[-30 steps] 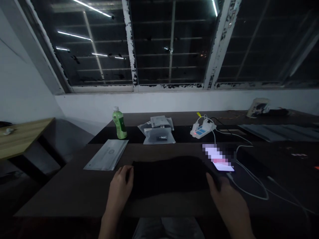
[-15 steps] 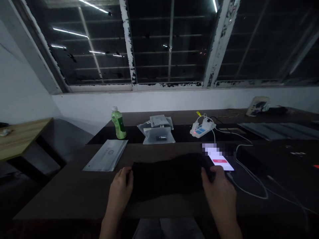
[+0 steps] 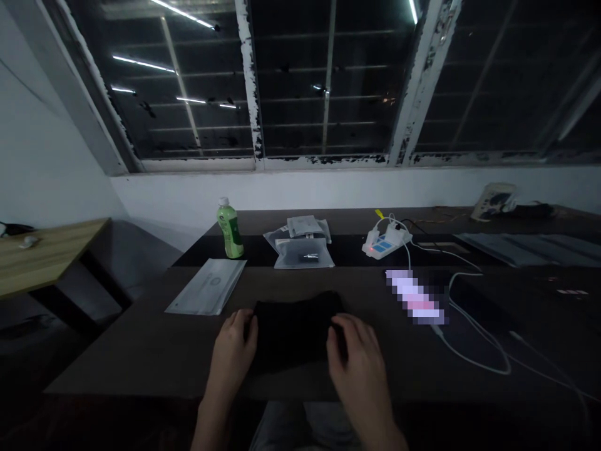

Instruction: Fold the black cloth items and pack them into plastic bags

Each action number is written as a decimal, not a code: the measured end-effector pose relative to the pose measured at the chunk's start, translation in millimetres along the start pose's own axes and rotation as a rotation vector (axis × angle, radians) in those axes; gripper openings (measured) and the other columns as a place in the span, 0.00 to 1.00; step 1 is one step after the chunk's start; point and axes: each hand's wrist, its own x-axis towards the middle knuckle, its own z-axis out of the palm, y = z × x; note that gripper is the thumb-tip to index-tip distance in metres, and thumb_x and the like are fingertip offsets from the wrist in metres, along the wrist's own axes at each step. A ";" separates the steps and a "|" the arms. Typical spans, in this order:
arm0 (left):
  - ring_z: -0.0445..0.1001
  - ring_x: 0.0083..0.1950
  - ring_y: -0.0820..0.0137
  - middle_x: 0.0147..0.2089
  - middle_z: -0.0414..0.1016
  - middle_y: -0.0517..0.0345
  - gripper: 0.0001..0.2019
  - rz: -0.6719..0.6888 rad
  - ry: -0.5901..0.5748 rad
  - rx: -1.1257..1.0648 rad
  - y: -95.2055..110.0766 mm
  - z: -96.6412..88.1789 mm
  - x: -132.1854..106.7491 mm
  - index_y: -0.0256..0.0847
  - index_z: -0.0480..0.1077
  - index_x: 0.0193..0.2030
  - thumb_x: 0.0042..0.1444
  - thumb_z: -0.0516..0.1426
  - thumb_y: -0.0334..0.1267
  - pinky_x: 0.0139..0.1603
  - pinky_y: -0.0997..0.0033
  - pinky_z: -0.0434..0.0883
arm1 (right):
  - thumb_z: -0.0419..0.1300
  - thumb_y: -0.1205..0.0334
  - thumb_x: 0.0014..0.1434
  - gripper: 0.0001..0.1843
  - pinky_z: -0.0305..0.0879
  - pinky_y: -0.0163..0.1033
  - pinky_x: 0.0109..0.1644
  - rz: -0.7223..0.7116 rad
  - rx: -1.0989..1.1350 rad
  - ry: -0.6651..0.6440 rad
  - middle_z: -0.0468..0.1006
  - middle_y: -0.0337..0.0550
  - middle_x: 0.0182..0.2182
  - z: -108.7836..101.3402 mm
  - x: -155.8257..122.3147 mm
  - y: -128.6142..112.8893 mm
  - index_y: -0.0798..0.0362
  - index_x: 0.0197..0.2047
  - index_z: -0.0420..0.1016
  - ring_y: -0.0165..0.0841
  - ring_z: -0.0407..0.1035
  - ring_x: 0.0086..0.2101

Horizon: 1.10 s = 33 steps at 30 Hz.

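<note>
Forearms (image 3: 211,407) angled inward, fingers (image 3: 240,318) curled

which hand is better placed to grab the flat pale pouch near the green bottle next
Probably the left hand: it is at the left end of the black cloth, close to the pouch. The right hand is at the cloth's other end, farther away. Both seem to pinch the cloth.

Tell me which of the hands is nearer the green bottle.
Left. The left hand is in front of the green bottle, at the left end of the black cloth; the right hand is farther off, to the bottle's right.
</note>
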 end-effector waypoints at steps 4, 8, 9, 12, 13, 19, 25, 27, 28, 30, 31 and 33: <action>0.78 0.41 0.60 0.39 0.78 0.52 0.12 -0.056 -0.059 -0.020 8.5 -8.7 -2.1 0.42 0.69 0.43 0.64 0.47 0.42 0.41 0.65 0.68 | 0.53 0.51 0.65 0.20 0.66 0.54 0.48 0.258 -0.267 -0.262 0.76 0.62 0.40 -4.6 15.2 30.8 0.62 0.43 0.73 0.53 0.71 0.43; 0.79 0.35 0.65 0.33 0.78 0.58 0.12 -0.143 -0.154 -0.101 18.6 -20.1 -4.0 0.44 0.70 0.38 0.65 0.47 0.43 0.34 0.71 0.65 | 0.55 0.56 0.63 0.11 0.66 0.47 0.45 0.296 -0.129 -0.403 0.77 0.55 0.39 -12.8 28.9 49.0 0.56 0.41 0.69 0.47 0.72 0.43; 0.78 0.33 0.66 0.32 0.78 0.59 0.12 -0.153 -0.170 -0.122 20.4 -22.3 -4.1 0.45 0.70 0.36 0.65 0.47 0.44 0.34 0.72 0.64 | 0.55 0.58 0.62 0.09 0.66 0.45 0.44 0.297 -0.096 -0.387 0.77 0.52 0.38 -16.3 33.6 51.0 0.55 0.41 0.68 0.45 0.73 0.41; 0.77 0.31 0.68 0.28 0.76 0.61 0.15 -0.157 -0.212 -0.170 23.1 -25.6 -4.0 0.45 0.69 0.31 0.65 0.48 0.47 0.33 0.73 0.63 | 0.55 0.61 0.60 0.03 0.66 0.44 0.40 0.247 -0.084 -0.213 0.74 0.47 0.36 -25.3 47.1 48.0 0.51 0.37 0.64 0.43 0.72 0.38; 0.77 0.31 0.68 0.27 0.76 0.62 0.16 -0.157 -0.220 -0.175 23.1 -25.7 -4.0 0.45 0.69 0.31 0.65 0.48 0.48 0.33 0.73 0.63 | 0.56 0.63 0.59 0.04 0.66 0.44 0.40 0.197 -0.085 -0.143 0.74 0.46 0.36 -26.2 49.5 43.4 0.50 0.36 0.63 0.43 0.72 0.38; 0.77 0.32 0.67 0.28 0.76 0.61 0.15 -0.156 -0.225 -0.159 19.6 -22.8 -3.6 0.45 0.69 0.33 0.65 0.48 0.49 0.34 0.72 0.64 | 0.55 0.78 0.53 0.17 0.67 0.49 0.52 -0.174 0.025 -0.091 0.76 0.48 0.46 3.7 18.3 -9.7 0.50 0.43 0.66 0.43 0.71 0.47; 0.78 0.39 0.64 0.36 0.78 0.57 0.13 -0.106 -0.059 -0.129 18.8 -20.9 -6.4 0.44 0.70 0.38 0.65 0.47 0.44 0.39 0.69 0.68 | 0.62 0.60 0.61 0.13 0.61 0.57 0.64 -0.281 0.173 -0.292 0.75 0.46 0.56 27.0 -23.8 -29.9 0.51 0.49 0.70 0.43 0.67 0.57; 0.76 0.43 0.62 0.40 0.77 0.53 0.12 -0.054 0.050 -0.033 16.7 -21.7 -4.8 0.43 0.70 0.39 0.65 0.48 0.42 0.44 0.66 0.69 | 0.57 0.65 0.64 0.06 0.58 0.56 0.66 -0.273 0.185 -0.311 0.77 0.45 0.54 18.0 -21.0 -23.1 0.50 0.45 0.72 0.40 0.68 0.57; 0.76 0.44 0.60 0.41 0.76 0.51 0.11 -0.030 0.091 0.033 14.2 -22.7 -2.5 0.42 0.70 0.41 0.65 0.48 0.41 0.47 0.64 0.69 | 0.56 0.68 0.64 0.06 0.57 0.56 0.67 -0.282 0.176 -0.328 0.77 0.44 0.54 11.3 -17.4 -18.6 0.50 0.43 0.73 0.40 0.67 0.57; 0.74 0.49 0.56 0.46 0.75 0.46 0.11 -0.009 0.129 0.198 6.1 -25.8 6.0 0.39 0.70 0.45 0.64 0.49 0.40 0.52 0.60 0.69 | 0.55 0.72 0.61 0.09 0.55 0.58 0.67 -0.308 0.139 -0.375 0.75 0.44 0.55 -3.4 -9.4 -8.7 0.50 0.40 0.73 0.41 0.65 0.59; 0.73 0.52 0.54 0.50 0.74 0.42 0.13 -0.018 0.118 0.285 0.7 -28.0 12.0 0.38 0.70 0.48 0.64 0.50 0.40 0.54 0.58 0.68 | 0.55 0.72 0.60 0.09 0.54 0.59 0.68 -0.315 0.119 -0.398 0.75 0.44 0.56 -10.4 -6.1 -3.8 0.50 0.39 0.74 0.41 0.64 0.60; 0.70 0.58 0.50 0.58 0.70 0.36 0.18 -0.080 0.011 0.435 -11.0 -33.0 26.5 0.34 0.66 0.56 0.64 0.50 0.42 0.56 0.54 0.67 | 0.56 0.70 0.60 0.07 0.55 0.60 0.67 -0.312 0.089 -0.436 0.75 0.45 0.55 -21.3 -2.1 5.1 0.51 0.37 0.74 0.42 0.64 0.60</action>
